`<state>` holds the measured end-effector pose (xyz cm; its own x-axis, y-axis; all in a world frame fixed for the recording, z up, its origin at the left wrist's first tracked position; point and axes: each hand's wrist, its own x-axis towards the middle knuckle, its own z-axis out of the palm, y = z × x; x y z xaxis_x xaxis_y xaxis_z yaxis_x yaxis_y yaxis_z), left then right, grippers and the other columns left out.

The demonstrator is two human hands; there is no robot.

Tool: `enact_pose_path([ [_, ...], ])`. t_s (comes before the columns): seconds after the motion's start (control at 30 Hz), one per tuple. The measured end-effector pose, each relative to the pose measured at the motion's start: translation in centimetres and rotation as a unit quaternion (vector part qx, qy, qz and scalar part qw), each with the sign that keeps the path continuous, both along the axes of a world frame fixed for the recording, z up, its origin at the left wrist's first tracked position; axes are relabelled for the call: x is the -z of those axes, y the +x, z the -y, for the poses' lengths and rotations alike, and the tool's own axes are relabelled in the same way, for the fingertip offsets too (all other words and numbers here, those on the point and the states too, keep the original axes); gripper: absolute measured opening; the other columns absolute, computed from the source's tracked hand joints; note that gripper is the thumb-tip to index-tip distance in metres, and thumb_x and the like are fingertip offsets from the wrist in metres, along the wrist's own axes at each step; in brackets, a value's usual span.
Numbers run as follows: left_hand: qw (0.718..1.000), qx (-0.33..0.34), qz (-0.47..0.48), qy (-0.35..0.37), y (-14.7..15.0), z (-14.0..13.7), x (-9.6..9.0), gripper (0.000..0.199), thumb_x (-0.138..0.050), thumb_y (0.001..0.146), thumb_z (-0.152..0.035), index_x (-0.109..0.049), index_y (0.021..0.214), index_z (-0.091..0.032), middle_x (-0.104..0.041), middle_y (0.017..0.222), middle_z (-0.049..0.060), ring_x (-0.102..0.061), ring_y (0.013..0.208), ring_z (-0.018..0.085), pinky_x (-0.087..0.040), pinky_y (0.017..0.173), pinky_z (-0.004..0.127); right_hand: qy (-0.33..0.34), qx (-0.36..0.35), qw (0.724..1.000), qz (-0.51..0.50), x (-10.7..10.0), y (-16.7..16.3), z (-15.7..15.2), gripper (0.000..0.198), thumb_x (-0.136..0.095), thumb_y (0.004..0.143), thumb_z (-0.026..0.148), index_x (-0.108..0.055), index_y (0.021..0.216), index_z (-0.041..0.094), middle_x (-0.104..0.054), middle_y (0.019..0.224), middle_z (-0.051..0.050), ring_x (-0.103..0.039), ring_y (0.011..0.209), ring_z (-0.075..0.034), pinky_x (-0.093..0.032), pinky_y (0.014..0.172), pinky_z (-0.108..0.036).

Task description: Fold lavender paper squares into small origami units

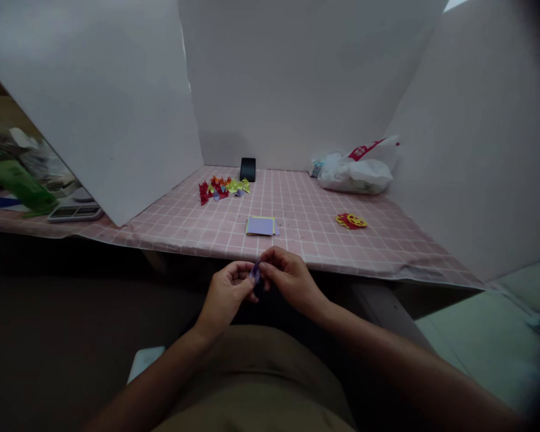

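Between both hands, just off the table's front edge, is a small folded piece of purple paper point(255, 271). My left hand point(228, 290) pinches it from the left, and my right hand point(287, 273) pinches its upper right side. Fingers hide much of the paper, so its exact shape does not show. Just beyond the hands a stack of square paper sheets point(260, 226) lies on the table, lavender on top with a yellow edge showing. Farther back to the left sits a cluster of small folded paper pieces point(222, 188) in red, orange, yellow and bluish purple.
The table point(297, 204) has a pink checked cover. A black object point(248, 169) stands at the back, with a white plastic bag point(355, 174) to its right. Red and yellow cut-outs point(351, 221) lie at right. White panels point(306, 84) enclose the table; a scale point(75, 212) sits far left.
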<state>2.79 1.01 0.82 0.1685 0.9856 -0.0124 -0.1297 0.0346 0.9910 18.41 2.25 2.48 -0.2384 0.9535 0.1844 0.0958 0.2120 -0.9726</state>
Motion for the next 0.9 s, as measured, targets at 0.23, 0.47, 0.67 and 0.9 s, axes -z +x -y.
enact_pose_path([
  [0.23,1.000,0.011,0.002,-0.006,-0.09,-0.10,-0.17,0.026,-0.075,0.074,-0.030,-0.068,0.092,-0.012,-0.069,0.074,0.003,-0.058,0.054,0.009,-0.052,0.053,0.022,0.010,-0.014,1.000,0.008,0.07,0.17,-0.12,0.010,-0.058,0.087,0.027,-0.057,0.083,0.017,-0.057,0.066,0.003,-0.054,0.052,-0.009,-0.042,0.053,-0.024],
  [0.47,1.000,0.009,-0.010,-0.010,-0.05,-0.02,-0.27,0.028,-0.075,0.071,-0.028,-0.068,0.092,-0.011,-0.068,0.072,0.002,-0.057,0.055,0.009,-0.052,0.052,0.021,-0.002,-0.017,1.000,0.004,0.01,0.16,-0.15,0.008,-0.058,0.085,0.024,-0.057,0.082,0.016,-0.057,0.065,0.003,-0.053,0.051,-0.009,-0.040,0.052,-0.024],
  [0.67,1.000,0.013,-0.010,-0.010,0.02,-0.01,-0.32,0.027,-0.074,0.072,-0.028,-0.068,0.091,-0.011,-0.067,0.072,0.001,-0.057,0.055,0.009,-0.052,0.051,0.022,-0.007,-0.012,1.000,0.010,0.02,0.11,-0.12,0.008,-0.058,0.083,0.024,-0.057,0.082,0.017,-0.056,0.063,0.004,-0.053,0.050,-0.009,-0.040,0.051,-0.024],
  [0.9,1.000,0.011,-0.010,-0.012,0.02,-0.09,-0.24,0.026,-0.073,0.072,-0.027,-0.068,0.092,-0.011,-0.068,0.072,0.001,-0.058,0.053,0.009,-0.052,0.051,0.022,0.003,0.002,1.000,0.023,0.14,0.07,-0.24,0.005,-0.057,0.082,0.022,-0.057,0.081,0.017,-0.056,0.063,0.004,-0.053,0.050,-0.008,-0.040,0.050,-0.023],
])
